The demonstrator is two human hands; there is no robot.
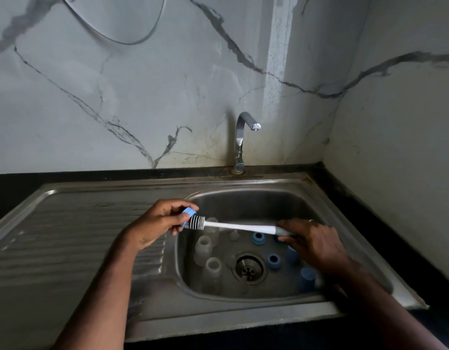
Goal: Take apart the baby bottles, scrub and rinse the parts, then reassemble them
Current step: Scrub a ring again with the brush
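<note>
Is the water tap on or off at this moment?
Off. No stream of water falls from the spout of the tap, and nothing pours into the sink below it.

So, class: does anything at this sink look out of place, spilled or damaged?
Nothing looks spilled or broken. The bottles and blue rings lie scattered in the sink, as expected mid-wash. Only grime stains the wall behind the tap.

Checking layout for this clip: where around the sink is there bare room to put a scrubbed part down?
The ribbed draining board left of the basin is bare, as is the front rim. The basin floor is crowded: clear bottles left of the drain, blue rings right of it.
</note>
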